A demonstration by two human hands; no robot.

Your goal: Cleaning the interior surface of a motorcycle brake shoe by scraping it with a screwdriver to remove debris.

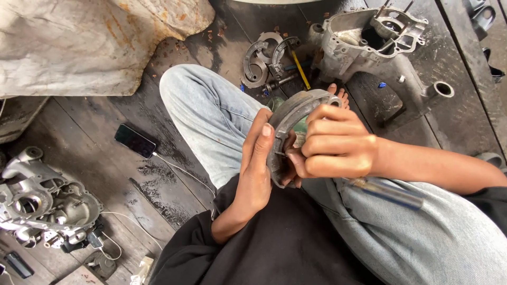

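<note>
Brake shoe (288,119), a curved grey metal piece, sits upright over my lap, squeezed between both hands; I use it as my landmark. Far to its upper left lies a big rusty, pale sheet (79,42) on the floor. Up and right of it rests a large engine casing (380,42), open side up, and far down-left a second engine casing (42,203), both set within reach on the dark wooden floor (105,169). Just above it lie more brake shoes (264,60) with a yellow-handled screwdriver (300,68) across them. My left hand (256,169) lies flat against the shoe's outer curve, fingers straight, bracing it, I judge, so it cannot twist. My right hand (332,145) is curled tight over the opposite edge, thumb tucked inside the arc, gripping the shoe. Below-right of it a metal rod (388,192) rests on my thigh. Left of it a phone (134,141) lies on the floor, cable attached.
</note>
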